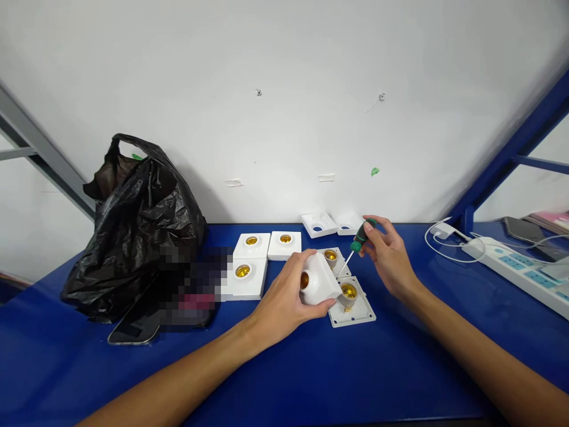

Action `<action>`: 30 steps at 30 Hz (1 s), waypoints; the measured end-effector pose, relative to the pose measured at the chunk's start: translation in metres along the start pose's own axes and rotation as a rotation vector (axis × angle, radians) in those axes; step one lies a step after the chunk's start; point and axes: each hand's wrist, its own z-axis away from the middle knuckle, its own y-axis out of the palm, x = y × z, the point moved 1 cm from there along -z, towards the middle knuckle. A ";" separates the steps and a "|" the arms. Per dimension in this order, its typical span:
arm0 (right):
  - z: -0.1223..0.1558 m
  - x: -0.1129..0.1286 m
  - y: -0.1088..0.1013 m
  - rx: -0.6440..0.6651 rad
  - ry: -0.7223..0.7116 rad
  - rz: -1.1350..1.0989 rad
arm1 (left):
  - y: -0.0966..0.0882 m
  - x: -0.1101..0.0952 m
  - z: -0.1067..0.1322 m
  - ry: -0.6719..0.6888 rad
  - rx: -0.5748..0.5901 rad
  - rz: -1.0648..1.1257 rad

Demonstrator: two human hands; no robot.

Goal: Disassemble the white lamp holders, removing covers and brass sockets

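My left hand [291, 290] grips a white square lamp holder [320, 283], tipped on its side so its round brass-lined socket faces left. In my right hand [386, 255] is a screwdriver [363, 234] with a green and black handle. Its thin shaft slants down to the left, the tip close to the held lamp holder's back edge; I cannot tell whether it touches. Below and behind lie two uncovered lamp holder bases, a near base [354, 316] and a far base [329, 256] partly hidden by the held piece.
Several finished-looking white lamp holders [253, 284] stand left of my hands. Two white covers [319, 224] with round holes lie by the wall. A black plastic bag [142, 225] and a phone [136, 326] are at left, a white power strip [520, 267] with cables at right.
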 end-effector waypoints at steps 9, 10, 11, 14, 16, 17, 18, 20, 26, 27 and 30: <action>0.001 -0.001 0.000 -0.083 0.046 -0.095 | -0.006 -0.008 0.000 -0.022 -0.111 0.016; 0.002 0.000 0.000 -0.052 0.052 -0.082 | -0.007 -0.009 0.000 -0.041 -0.137 0.045; 0.003 0.002 0.001 -0.003 0.055 -0.060 | -0.007 -0.010 0.000 -0.077 -0.160 0.093; 0.014 0.008 0.004 0.265 0.061 0.058 | -0.008 -0.013 -0.002 -0.237 -0.209 0.327; 0.025 0.013 0.008 0.507 0.070 0.138 | -0.008 -0.017 -0.002 -0.321 -0.224 0.504; 0.031 0.015 0.011 0.614 0.068 0.161 | -0.007 -0.019 -0.002 -0.355 -0.222 0.582; 0.037 0.016 0.014 0.703 0.060 0.195 | -0.007 -0.021 -0.001 -0.389 -0.214 0.649; 0.046 0.019 0.019 0.783 0.022 0.269 | -0.006 -0.024 0.000 -0.446 -0.183 0.749; 0.049 0.025 0.023 0.739 -0.054 0.403 | -0.004 -0.022 0.001 -0.492 -0.125 0.929; 0.048 0.027 0.023 0.731 -0.059 0.427 | -0.004 -0.021 0.000 -0.496 -0.111 0.950; 0.047 0.032 0.022 0.714 -0.067 0.491 | -0.003 -0.021 0.000 -0.494 -0.076 0.980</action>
